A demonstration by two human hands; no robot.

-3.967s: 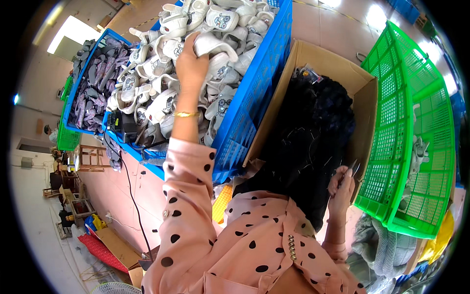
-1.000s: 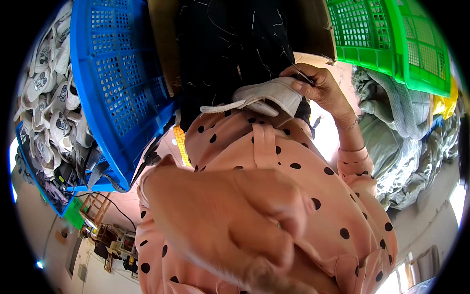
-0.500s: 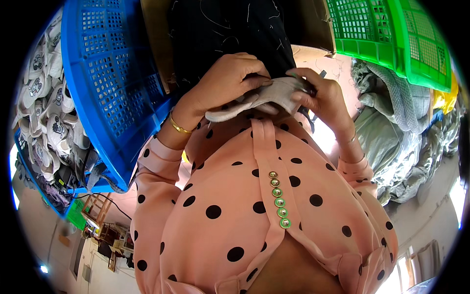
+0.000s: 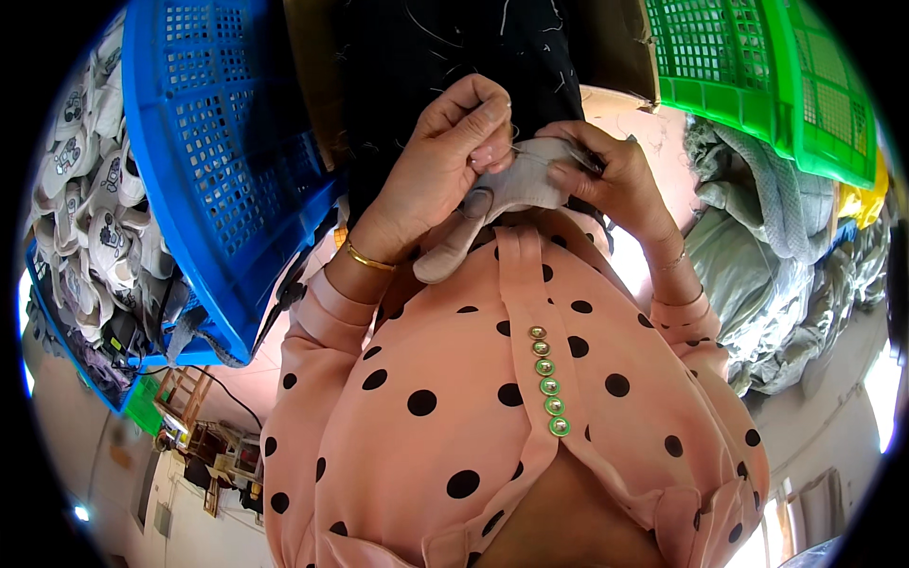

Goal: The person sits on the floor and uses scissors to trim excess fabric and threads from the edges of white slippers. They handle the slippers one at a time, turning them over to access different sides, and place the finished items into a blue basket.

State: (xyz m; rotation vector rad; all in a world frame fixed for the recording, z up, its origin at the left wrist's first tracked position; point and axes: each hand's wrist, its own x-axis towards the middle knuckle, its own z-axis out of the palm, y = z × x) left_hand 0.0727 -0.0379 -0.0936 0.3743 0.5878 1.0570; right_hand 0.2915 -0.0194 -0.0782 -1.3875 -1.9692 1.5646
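Over my lap lies a light grey fabric shoe upper (image 4: 530,185), with a strap-like end hanging down toward my blouse. My right hand (image 4: 615,175) grips its right side between thumb and fingers. Something small and dark shows inside that hand, mostly hidden. Just above the left part of the upper, my left hand (image 4: 454,142) is closed in a pinch. A thin line like a thread seems to run from its fingertips to the cloth, too fine to be sure.
A blue plastic crate (image 4: 213,123) stands close at my left, past it a heap of pale printed fabric shoes (image 4: 109,208). At the right are a green crate (image 4: 786,95) and grey cloth bundles (image 4: 757,275). Loose threads dot my black trousers (image 4: 454,47).
My left hand has let go of the upper's left edge and risen into a pinch. The upper's free end has swung downward. My right hand keeps its hold.
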